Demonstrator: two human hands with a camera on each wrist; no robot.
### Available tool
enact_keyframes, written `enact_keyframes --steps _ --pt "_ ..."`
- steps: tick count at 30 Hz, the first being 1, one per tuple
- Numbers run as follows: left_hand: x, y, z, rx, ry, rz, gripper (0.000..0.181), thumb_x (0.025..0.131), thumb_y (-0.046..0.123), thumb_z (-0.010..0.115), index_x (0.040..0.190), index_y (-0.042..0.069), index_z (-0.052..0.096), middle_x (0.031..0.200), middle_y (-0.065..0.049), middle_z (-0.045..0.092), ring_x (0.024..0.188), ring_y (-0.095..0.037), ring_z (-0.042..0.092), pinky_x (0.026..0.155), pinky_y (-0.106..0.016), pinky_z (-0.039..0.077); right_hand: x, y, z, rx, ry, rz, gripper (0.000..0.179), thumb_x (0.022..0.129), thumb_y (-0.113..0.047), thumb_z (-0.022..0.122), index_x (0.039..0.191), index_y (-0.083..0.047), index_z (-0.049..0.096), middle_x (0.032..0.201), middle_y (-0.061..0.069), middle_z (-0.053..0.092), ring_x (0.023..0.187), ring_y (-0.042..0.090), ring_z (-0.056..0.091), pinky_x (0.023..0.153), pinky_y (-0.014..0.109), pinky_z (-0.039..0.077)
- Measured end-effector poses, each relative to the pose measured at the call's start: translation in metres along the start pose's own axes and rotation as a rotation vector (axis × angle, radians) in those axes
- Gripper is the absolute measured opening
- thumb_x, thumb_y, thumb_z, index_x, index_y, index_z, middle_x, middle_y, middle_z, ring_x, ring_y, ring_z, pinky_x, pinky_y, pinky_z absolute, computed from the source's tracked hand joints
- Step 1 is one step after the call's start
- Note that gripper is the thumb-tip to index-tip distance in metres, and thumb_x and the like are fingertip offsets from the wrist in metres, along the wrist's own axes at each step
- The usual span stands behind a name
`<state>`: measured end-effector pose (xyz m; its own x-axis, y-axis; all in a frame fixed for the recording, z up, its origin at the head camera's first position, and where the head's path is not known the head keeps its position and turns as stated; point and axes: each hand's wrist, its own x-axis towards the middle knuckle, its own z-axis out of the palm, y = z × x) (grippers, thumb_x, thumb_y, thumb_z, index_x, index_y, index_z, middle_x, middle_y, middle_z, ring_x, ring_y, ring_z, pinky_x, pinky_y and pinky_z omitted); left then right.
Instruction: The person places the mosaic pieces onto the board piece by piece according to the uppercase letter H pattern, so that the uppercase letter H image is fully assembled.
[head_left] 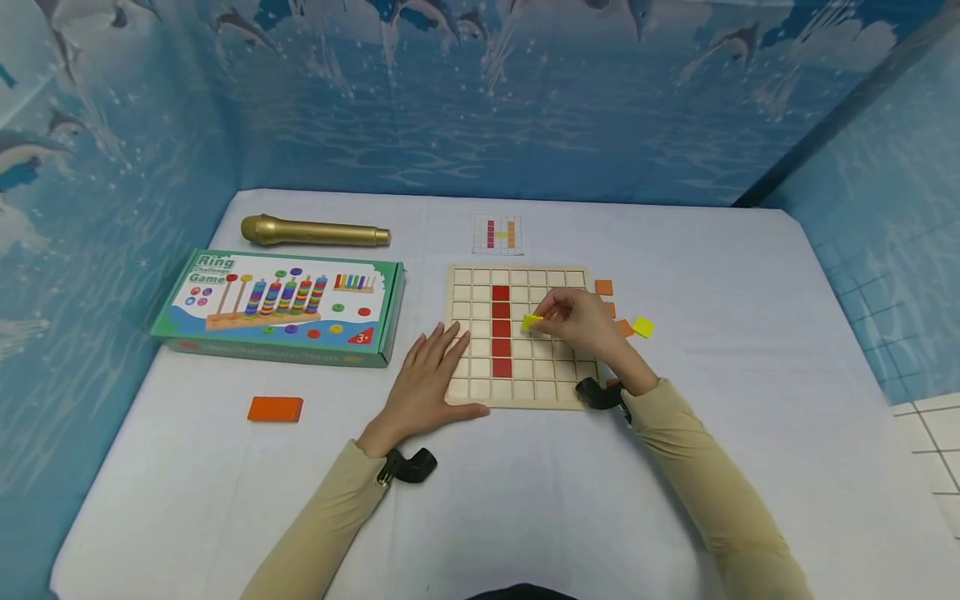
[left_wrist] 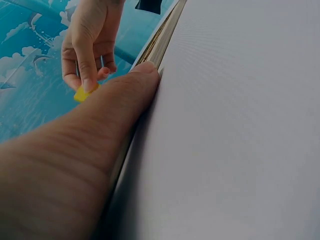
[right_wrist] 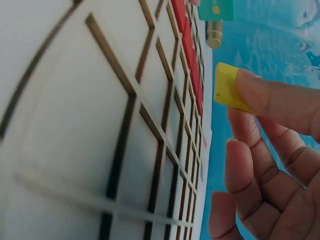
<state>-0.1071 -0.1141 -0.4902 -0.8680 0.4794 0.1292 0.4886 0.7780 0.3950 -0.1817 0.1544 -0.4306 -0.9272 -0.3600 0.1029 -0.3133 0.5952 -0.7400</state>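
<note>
A wooden grid board lies on the table, with a column of several red square tiles set in its cells. My right hand pinches a yellow square tile between thumb and fingers, above the board just right of the red column. My left hand rests with spread, straight fingers on the board's left edge, its thumb along the near edge. Beyond the board lies a small pattern card showing a red column, an orange column and yellow squares between them.
Right of the board lie several orange tiles, partly hidden by my right hand, and another yellow tile. To the left are a green ring game box, a gold microphone and an orange block. Blue curtains border the white table.
</note>
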Motion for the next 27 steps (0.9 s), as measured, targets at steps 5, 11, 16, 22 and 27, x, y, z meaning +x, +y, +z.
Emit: enact_keyframes --steps 5,11,16,22,27 --pt "0.000 0.000 0.000 0.000 -0.004 -0.005 0.105 0.075 0.069 0.062 0.152 0.010 0.022 0.156 -0.008 0.016 0.143 -0.025 0.004 0.113 -0.040 0.001 0.003 -0.005 0.008 -0.086 -0.056 0.084 0.011 0.079 -0.018 0.078 0.083 -0.012 0.069 0.074 -0.001 0.062 0.066 0.017 0.054 0.058 0.032 0.040" --pt "-0.001 0.001 0.000 0.006 -0.002 -0.006 0.105 0.075 0.069 0.062 0.152 0.010 0.022 0.156 -0.009 0.018 0.143 -0.025 0.005 0.113 -0.040 0.001 0.006 -0.008 0.014 -0.157 -0.074 0.109 0.011 0.081 -0.018 0.076 0.086 -0.011 0.070 0.074 -0.001 0.062 0.069 0.018 0.055 0.059 0.031 0.041" --pt "0.000 0.001 -0.001 0.002 0.002 -0.004 0.105 0.075 0.068 0.063 0.151 0.009 0.023 0.156 -0.009 0.018 0.143 -0.025 0.005 0.113 -0.041 0.002 0.006 -0.010 0.015 -0.229 -0.087 0.106 0.011 0.083 -0.018 0.074 0.091 -0.010 0.071 0.079 0.000 0.064 0.071 0.018 0.056 0.060 0.033 0.043" --pt "0.000 0.002 -0.001 0.004 -0.009 -0.012 0.105 0.075 0.069 0.062 0.152 0.010 0.022 0.156 -0.008 0.016 0.143 -0.024 0.003 0.113 -0.040 0.000 0.006 -0.010 0.015 -0.294 -0.104 0.090 0.020 0.083 -0.018 0.073 0.101 -0.009 0.075 0.082 0.001 0.062 0.073 0.018 0.053 0.059 0.031 0.042" --pt "0.001 0.002 -0.002 0.005 -0.010 -0.008 0.105 0.075 0.068 0.063 0.152 0.010 0.022 0.156 -0.009 0.017 0.143 -0.025 0.003 0.113 -0.041 0.000 0.003 -0.011 0.013 -0.332 -0.119 0.084 0.025 0.085 -0.020 0.072 0.107 -0.010 0.074 0.082 0.001 0.063 0.070 0.017 0.051 0.054 0.030 0.039"
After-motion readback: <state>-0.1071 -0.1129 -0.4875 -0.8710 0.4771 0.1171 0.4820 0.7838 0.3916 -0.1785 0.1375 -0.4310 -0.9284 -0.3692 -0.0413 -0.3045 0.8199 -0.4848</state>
